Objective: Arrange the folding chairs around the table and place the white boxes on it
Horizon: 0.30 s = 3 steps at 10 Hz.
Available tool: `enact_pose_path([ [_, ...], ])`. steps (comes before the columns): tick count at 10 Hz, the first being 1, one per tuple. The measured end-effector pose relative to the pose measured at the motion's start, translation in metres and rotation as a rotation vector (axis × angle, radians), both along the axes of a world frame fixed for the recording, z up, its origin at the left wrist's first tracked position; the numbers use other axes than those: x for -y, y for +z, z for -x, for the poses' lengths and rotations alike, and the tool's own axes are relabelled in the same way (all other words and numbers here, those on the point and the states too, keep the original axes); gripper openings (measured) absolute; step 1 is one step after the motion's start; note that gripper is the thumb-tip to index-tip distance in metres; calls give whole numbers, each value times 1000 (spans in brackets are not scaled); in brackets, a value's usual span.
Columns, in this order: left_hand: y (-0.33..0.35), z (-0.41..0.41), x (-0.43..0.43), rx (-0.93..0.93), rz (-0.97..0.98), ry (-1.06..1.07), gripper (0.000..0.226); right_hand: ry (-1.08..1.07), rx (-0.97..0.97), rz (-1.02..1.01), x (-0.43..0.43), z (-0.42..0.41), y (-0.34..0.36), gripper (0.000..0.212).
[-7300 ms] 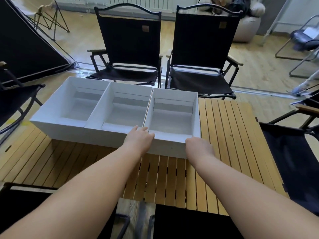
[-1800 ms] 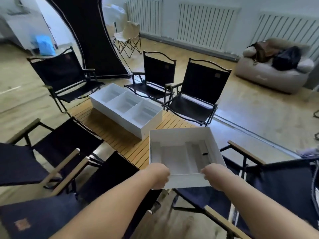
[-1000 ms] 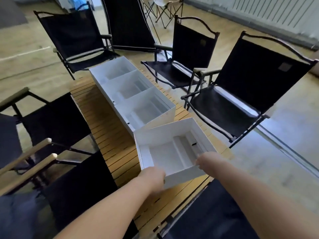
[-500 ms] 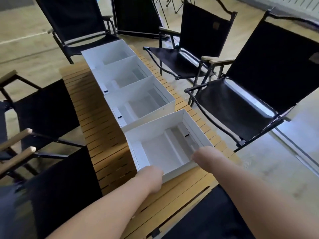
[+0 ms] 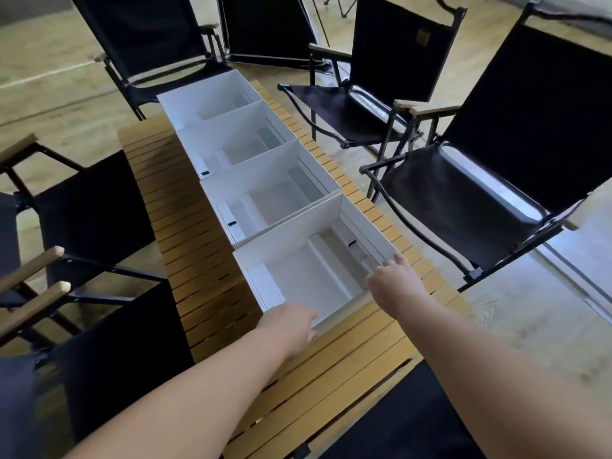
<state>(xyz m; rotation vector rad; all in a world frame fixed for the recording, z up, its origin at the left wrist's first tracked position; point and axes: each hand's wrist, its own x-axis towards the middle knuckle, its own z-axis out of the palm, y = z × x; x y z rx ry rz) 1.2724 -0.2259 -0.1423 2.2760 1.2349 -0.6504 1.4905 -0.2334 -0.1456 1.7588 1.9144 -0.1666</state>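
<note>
Several open white boxes stand in one row along the slatted wooden table [image 5: 185,226]. The nearest white box [image 5: 304,270] sits flat, touching the box behind it [image 5: 265,200]. My left hand [image 5: 289,324] rests on its near left corner, fingers lying straight along the near wall. My right hand [image 5: 395,276] touches the near right corner, with fingertips on the rim. Black folding chairs ring the table: two on the right [image 5: 496,160] [image 5: 381,77], one at the far end [image 5: 149,38], others on the left [image 5: 89,210].
Another black chair back [image 5: 116,342] stands close at the near left, and dark fabric of a chair [image 5: 414,425] lies at the table's near end below my arms. Bare slats lie left of the boxes. A black tent panel [image 5: 265,28] stands behind the far chairs.
I carried the fourth box over and lowered it onto the table. It now sits against the end of the row, and my fingers have loosened from its near corners.
</note>
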Motion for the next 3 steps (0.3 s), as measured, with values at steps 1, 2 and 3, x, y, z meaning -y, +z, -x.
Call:
enact_pose_path([
  [1, 2, 2, -5, -65, -186, -165, 57, -30, 22, -37, 4, 7, 4, 27],
  [2, 9, 6, -6, -63, -218, -137, 75, -59, -23, -52, 9, 13, 11, 34],
  [3, 20, 13, -10, -73, -247, -102, 81, -54, -55, -91, 11, 17, 16, 46],
])
